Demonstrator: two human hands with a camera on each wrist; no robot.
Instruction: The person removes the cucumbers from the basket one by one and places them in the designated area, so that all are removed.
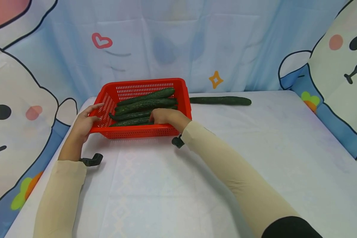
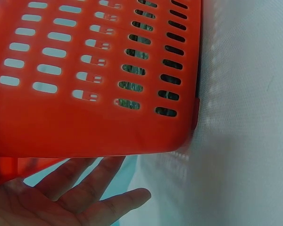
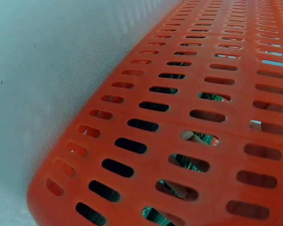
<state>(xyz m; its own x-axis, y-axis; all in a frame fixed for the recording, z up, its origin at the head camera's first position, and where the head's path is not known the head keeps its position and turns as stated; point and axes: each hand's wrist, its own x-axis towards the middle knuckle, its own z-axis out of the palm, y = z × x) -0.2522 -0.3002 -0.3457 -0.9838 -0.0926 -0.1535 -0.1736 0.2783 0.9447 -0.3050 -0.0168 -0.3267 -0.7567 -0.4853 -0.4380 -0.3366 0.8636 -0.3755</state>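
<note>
A red slotted plastic basket stands on the table with several long green cucumbers lying lengthwise inside. My left hand is at its left end, thumb and a finger over the rim. Other fingers of that hand extend straight outside, just below the rim. Reaching over the front right rim, my right hand holds the right part of the front cucumber inside the basket. Its fingertips are mostly hidden; bits of finger and green skin show through the basket slots in the right wrist view.
One more cucumber lies on the white tablecloth right of the basket, near the back edge. A blue cartoon-print curtain hangs close behind. Dark wrist-camera mounts sit below both wrists.
</note>
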